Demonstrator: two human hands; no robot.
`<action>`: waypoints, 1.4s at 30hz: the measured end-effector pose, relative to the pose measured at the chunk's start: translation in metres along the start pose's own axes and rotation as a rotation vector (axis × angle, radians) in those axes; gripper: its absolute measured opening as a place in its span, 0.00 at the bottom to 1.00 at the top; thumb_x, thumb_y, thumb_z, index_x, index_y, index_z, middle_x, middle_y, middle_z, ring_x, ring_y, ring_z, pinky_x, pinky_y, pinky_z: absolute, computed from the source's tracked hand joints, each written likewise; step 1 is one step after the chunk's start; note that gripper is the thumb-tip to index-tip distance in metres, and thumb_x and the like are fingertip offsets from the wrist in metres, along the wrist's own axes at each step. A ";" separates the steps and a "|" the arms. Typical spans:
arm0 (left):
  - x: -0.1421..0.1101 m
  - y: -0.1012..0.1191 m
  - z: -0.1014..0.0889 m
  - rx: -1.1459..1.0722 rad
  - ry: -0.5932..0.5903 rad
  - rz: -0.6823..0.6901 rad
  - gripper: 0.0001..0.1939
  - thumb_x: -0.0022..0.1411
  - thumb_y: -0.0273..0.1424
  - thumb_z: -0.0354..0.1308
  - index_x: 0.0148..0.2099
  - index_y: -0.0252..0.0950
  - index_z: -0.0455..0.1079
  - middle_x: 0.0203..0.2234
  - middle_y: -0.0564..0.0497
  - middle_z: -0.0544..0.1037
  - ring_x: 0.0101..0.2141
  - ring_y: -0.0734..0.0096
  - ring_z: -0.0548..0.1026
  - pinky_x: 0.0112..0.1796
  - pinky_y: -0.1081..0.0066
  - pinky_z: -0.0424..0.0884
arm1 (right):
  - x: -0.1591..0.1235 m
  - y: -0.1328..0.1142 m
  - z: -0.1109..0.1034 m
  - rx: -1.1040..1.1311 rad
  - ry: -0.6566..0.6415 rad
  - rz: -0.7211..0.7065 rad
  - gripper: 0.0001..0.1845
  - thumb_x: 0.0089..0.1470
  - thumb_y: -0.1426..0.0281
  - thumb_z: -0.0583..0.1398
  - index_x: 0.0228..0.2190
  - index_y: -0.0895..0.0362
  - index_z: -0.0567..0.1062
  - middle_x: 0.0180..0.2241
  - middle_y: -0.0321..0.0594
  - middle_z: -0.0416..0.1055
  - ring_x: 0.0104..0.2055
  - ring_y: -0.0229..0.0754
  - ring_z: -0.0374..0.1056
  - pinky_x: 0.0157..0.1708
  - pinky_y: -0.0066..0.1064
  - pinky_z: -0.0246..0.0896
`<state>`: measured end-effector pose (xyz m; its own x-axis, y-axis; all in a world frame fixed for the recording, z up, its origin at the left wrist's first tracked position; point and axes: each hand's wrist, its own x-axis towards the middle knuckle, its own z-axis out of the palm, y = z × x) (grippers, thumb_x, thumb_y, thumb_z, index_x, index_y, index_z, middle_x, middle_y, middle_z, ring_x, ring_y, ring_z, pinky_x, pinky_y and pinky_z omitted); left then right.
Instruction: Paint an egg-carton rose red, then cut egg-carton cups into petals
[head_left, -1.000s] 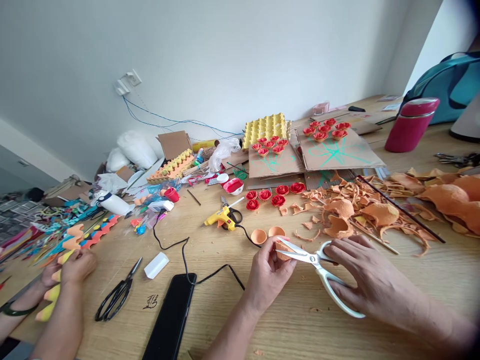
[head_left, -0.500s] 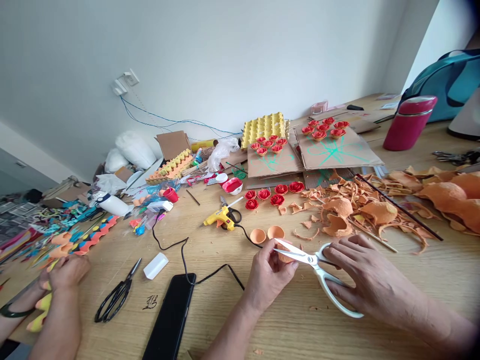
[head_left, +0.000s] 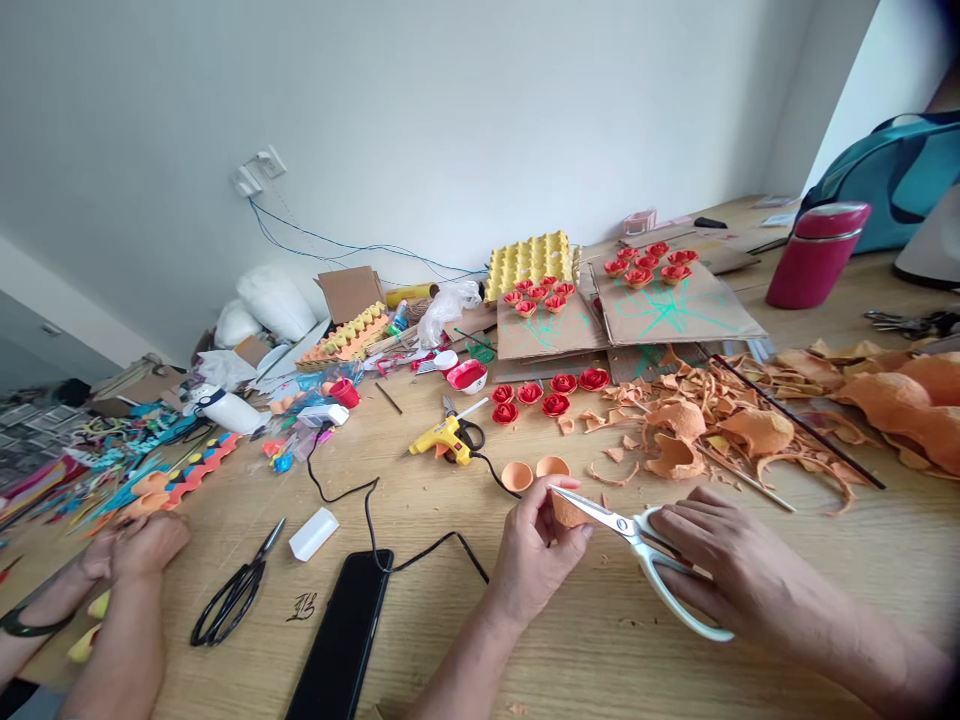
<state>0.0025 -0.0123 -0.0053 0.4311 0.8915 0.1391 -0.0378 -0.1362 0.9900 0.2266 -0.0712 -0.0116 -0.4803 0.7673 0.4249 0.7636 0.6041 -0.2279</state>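
Note:
Between the thumb and fingers of my left hand [head_left: 536,548] is a small orange egg-carton cup [head_left: 570,512]. My right hand [head_left: 724,565] has its fingers through the handles of white scissors [head_left: 651,545]. Their blades lie nearly together across the cup's upper rim, tips close to my left fingers. Just beyond, two more orange cups [head_left: 517,478] rest on the wooden table. A yellow hot glue gun [head_left: 442,438] lies behind them, partly over dark-handled scissors. Several red paper roses [head_left: 556,404] stand near the cardboard.
Orange carton scraps [head_left: 675,420] heap at the right, beside a magenta flask [head_left: 817,258]. Cardboard sheets [head_left: 682,310] bear red flowers. A phone [head_left: 341,640], black scissors [head_left: 232,595] and a glue-gun cord [head_left: 431,545] lie at front left. Another person's hands [head_left: 142,548] rest at the left edge.
The white scissors' blades have closed across the cup's rim. The view has shifted slightly, and the other person's hands have moved a little.

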 end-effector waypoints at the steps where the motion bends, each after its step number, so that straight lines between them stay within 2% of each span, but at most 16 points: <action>1: 0.000 -0.001 0.000 -0.024 0.006 0.003 0.17 0.56 0.24 0.64 0.49 0.36 0.68 0.33 0.53 0.71 0.32 0.76 0.69 0.35 0.77 0.67 | 0.000 0.001 0.002 0.004 -0.005 0.014 0.09 0.64 0.68 0.55 0.30 0.54 0.65 0.26 0.34 0.67 0.27 0.39 0.63 0.31 0.33 0.51; 7: 0.001 0.001 0.001 -0.221 -0.036 -0.080 0.20 0.60 0.31 0.64 0.53 0.38 0.64 0.36 0.51 0.71 0.29 0.77 0.73 0.33 0.73 0.72 | 0.000 0.005 0.003 0.025 0.025 0.127 0.09 0.66 0.67 0.53 0.33 0.55 0.68 0.28 0.38 0.70 0.28 0.41 0.65 0.31 0.33 0.56; 13: -0.001 0.006 -0.002 -0.381 -0.094 -0.090 0.28 0.57 0.31 0.67 0.58 0.39 0.64 0.47 0.46 0.71 0.35 0.74 0.73 0.34 0.72 0.73 | 0.001 0.002 0.000 0.082 -0.022 0.203 0.12 0.67 0.65 0.51 0.33 0.55 0.69 0.26 0.38 0.70 0.27 0.42 0.65 0.31 0.34 0.57; 16: -0.003 0.009 -0.004 -0.434 -0.120 -0.095 0.28 0.59 0.31 0.65 0.60 0.40 0.64 0.48 0.45 0.70 0.38 0.71 0.73 0.37 0.70 0.72 | 0.002 0.000 -0.002 0.112 -0.018 0.224 0.13 0.67 0.63 0.50 0.33 0.55 0.69 0.28 0.39 0.71 0.28 0.42 0.66 0.32 0.34 0.59; 20: -0.004 0.011 -0.006 -0.409 -0.095 -0.095 0.29 0.59 0.31 0.65 0.62 0.41 0.62 0.49 0.44 0.72 0.40 0.68 0.73 0.38 0.70 0.71 | 0.003 -0.001 -0.005 0.141 -0.028 0.260 0.15 0.67 0.63 0.49 0.32 0.55 0.69 0.29 0.41 0.72 0.29 0.43 0.66 0.32 0.34 0.60; 23: -0.002 0.014 -0.011 -0.321 -0.040 -0.062 0.26 0.57 0.30 0.66 0.58 0.39 0.66 0.51 0.44 0.74 0.49 0.63 0.73 0.47 0.69 0.69 | 0.004 -0.002 -0.005 0.157 -0.038 0.289 0.15 0.67 0.62 0.50 0.32 0.55 0.70 0.27 0.40 0.72 0.29 0.43 0.66 0.31 0.34 0.60; 25: 0.000 0.017 -0.019 -0.252 0.052 -0.023 0.25 0.56 0.32 0.67 0.55 0.37 0.68 0.52 0.43 0.74 0.54 0.60 0.71 0.54 0.67 0.65 | 0.005 -0.002 -0.005 0.167 -0.033 0.298 0.14 0.66 0.62 0.51 0.32 0.54 0.70 0.27 0.39 0.71 0.28 0.42 0.66 0.30 0.33 0.59; 28: 0.006 0.020 -0.036 -0.120 0.257 0.006 0.27 0.56 0.34 0.66 0.57 0.38 0.67 0.51 0.45 0.75 0.49 0.63 0.74 0.52 0.67 0.67 | 0.005 -0.003 -0.004 0.181 -0.020 0.294 0.14 0.66 0.62 0.50 0.31 0.53 0.69 0.25 0.37 0.71 0.27 0.41 0.65 0.30 0.32 0.58; 30: 0.011 0.019 -0.047 -0.034 0.345 0.040 0.27 0.56 0.35 0.66 0.57 0.38 0.67 0.47 0.47 0.76 0.46 0.64 0.75 0.50 0.67 0.69 | 0.005 -0.003 -0.004 0.187 -0.016 0.292 0.15 0.66 0.62 0.50 0.31 0.53 0.69 0.25 0.37 0.70 0.26 0.40 0.64 0.29 0.32 0.58; 32: 0.015 0.016 -0.057 0.046 0.410 0.073 0.25 0.56 0.34 0.64 0.56 0.38 0.67 0.47 0.46 0.76 0.47 0.64 0.75 0.50 0.66 0.70 | 0.004 -0.003 -0.004 0.191 -0.017 0.295 0.14 0.66 0.62 0.50 0.31 0.53 0.70 0.25 0.37 0.71 0.26 0.40 0.64 0.30 0.31 0.58; 34: 0.018 0.011 -0.066 0.164 0.457 0.074 0.24 0.57 0.32 0.62 0.56 0.38 0.66 0.49 0.44 0.75 0.48 0.62 0.75 0.50 0.65 0.71 | 0.004 -0.003 -0.004 0.194 -0.023 0.296 0.14 0.66 0.62 0.51 0.32 0.54 0.70 0.26 0.38 0.71 0.27 0.41 0.65 0.30 0.32 0.58; 37: 0.020 0.006 -0.077 0.479 0.510 0.055 0.23 0.56 0.29 0.61 0.54 0.38 0.68 0.51 0.42 0.74 0.49 0.59 0.75 0.47 0.62 0.73 | 0.004 -0.003 -0.005 0.198 -0.043 0.302 0.15 0.66 0.61 0.50 0.32 0.54 0.70 0.27 0.39 0.72 0.28 0.41 0.66 0.30 0.32 0.60; 40: 0.018 0.004 -0.086 0.792 0.502 0.037 0.21 0.53 0.24 0.62 0.51 0.38 0.71 0.47 0.43 0.76 0.48 0.56 0.75 0.49 0.57 0.71 | 0.004 -0.003 -0.005 0.191 -0.057 0.304 0.16 0.66 0.61 0.49 0.30 0.54 0.70 0.27 0.40 0.72 0.28 0.42 0.67 0.29 0.33 0.61; 42: 0.016 0.002 -0.090 0.903 0.478 0.000 0.20 0.52 0.23 0.62 0.49 0.38 0.71 0.45 0.44 0.77 0.48 0.55 0.75 0.51 0.55 0.69 | 0.003 -0.003 -0.004 0.189 -0.047 0.286 0.16 0.66 0.62 0.50 0.31 0.54 0.70 0.26 0.40 0.72 0.27 0.42 0.67 0.29 0.33 0.62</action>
<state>-0.0720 0.0405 0.0012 0.0189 0.9437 0.3304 0.7412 -0.2350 0.6288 0.2246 -0.0714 -0.0061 -0.2810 0.9179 0.2802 0.7791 0.3886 -0.4919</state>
